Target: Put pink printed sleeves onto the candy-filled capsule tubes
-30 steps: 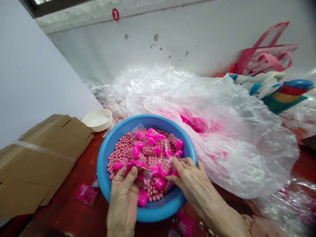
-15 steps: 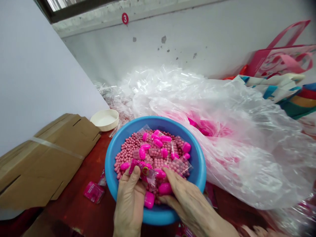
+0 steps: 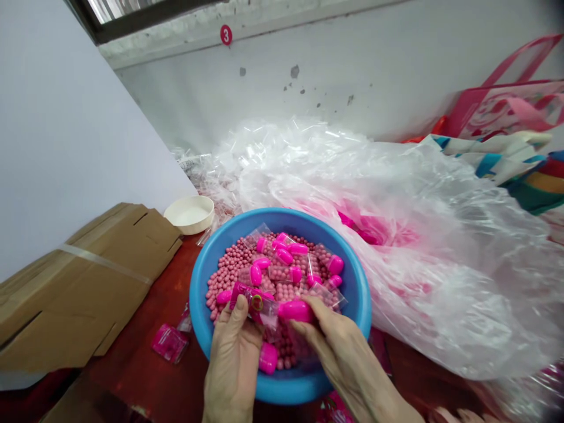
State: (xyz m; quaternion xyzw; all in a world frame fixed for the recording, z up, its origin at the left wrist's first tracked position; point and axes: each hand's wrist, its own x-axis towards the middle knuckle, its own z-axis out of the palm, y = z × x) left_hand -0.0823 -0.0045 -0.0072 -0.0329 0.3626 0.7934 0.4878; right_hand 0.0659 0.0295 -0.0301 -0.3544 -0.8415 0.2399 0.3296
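Observation:
My left hand [image 3: 235, 346] pinches a small clear plastic packet with a dark pink printed top [image 3: 253, 302] over the near left of a blue basin [image 3: 200, 294]. In my right hand [image 3: 337, 338] is a bright pink capped bottle [image 3: 294, 311], its end at the open side of the packet; the rest of it is partly hidden by fingers. Dusty-pink beads [image 3: 229, 262] fill the basin. On them lie several small clear bottles with bright pink caps, one pink-capped bottle [image 3: 267, 358] close to my left hand.
Flattened cardboard [image 3: 97, 276] lies on the left of the red table [image 3: 118, 376], beside a pink packet [image 3: 170, 342]. Behind the basin are a white round dish [image 3: 190, 214] and a heap of clear plastic bags [image 3: 304, 153]. Colourful tote bags [image 3: 506, 111] stand far right.
My right hand has lifted the pink-capped bottle off the beads and brought it up to the packet. My left hand keeps its hold. The view has shifted slightly.

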